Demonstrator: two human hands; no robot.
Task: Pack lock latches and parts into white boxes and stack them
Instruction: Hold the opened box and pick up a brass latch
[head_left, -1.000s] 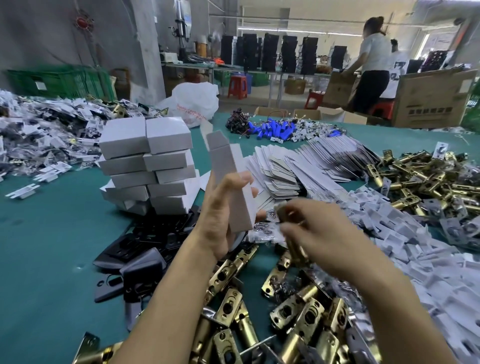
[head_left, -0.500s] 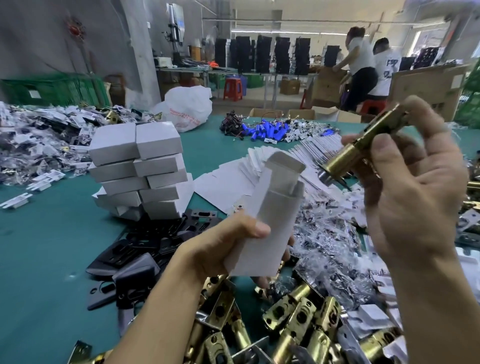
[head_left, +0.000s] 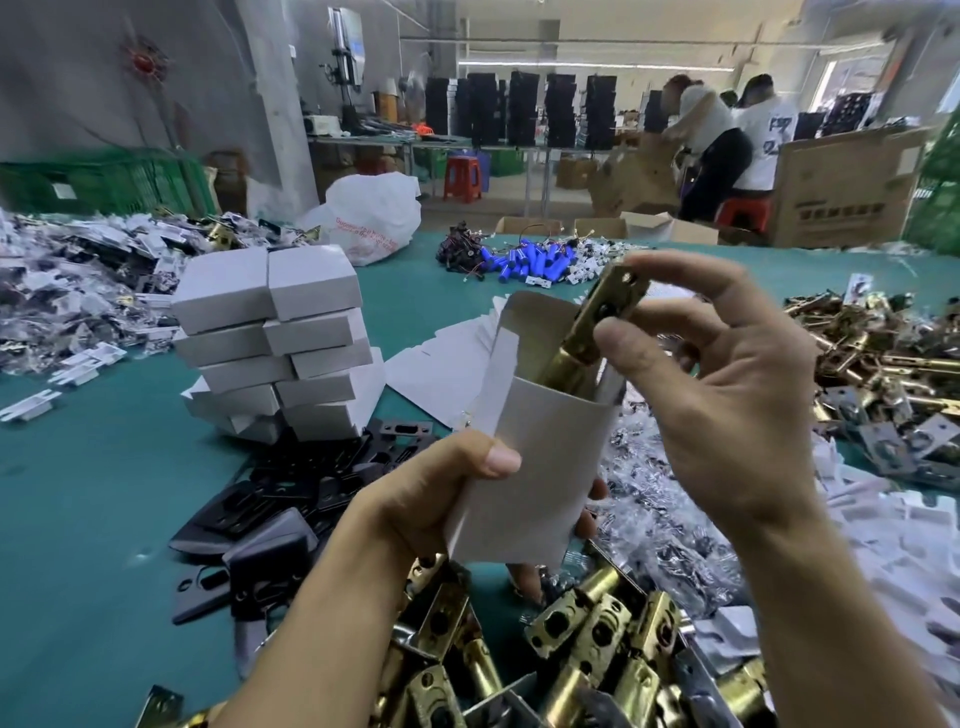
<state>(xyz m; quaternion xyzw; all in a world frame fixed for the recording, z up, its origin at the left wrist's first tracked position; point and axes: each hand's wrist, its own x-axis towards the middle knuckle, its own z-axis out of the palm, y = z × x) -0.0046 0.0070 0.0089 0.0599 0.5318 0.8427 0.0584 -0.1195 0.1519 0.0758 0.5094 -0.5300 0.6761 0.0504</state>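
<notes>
**Brass latch halfway into the open box**

From my seat I see a matte white box (head_left: 540, 467), thin card with its top flaps standing open, and a brass latch (head_left: 587, 332) slanting into its mouth. The latch's smooth round barrel is down inside the box. Its flat, drilled plate end sticks out above the rim.

Below lies a heap of shiny brass latches (head_left: 597, 649), and more tangled brass parts (head_left: 883, 358) are piled at the right. Flat black plates (head_left: 270, 509) are spread at the left, and crinkled clear packets (head_left: 654, 509) lie beside them. A leaning stack of closed white boxes (head_left: 275, 338) stands beyond the plates, with fanned flat box blanks (head_left: 441, 353) near it.

All of this sits on a green table (head_left: 78, 493). Far across it are blue cylinders (head_left: 530, 260) and a white plastic bag (head_left: 374, 213). The room is a workshop, where two people bend over a large cardboard carton (head_left: 852, 192).

My left hand (head_left: 415, 499) clamps the box, thumb flat on its front face and fingers curled behind. My right hand (head_left: 727, 415) is raised and pinches the latch's plate end between thumb and forefinger, with the other fingers loosely spread.
</notes>
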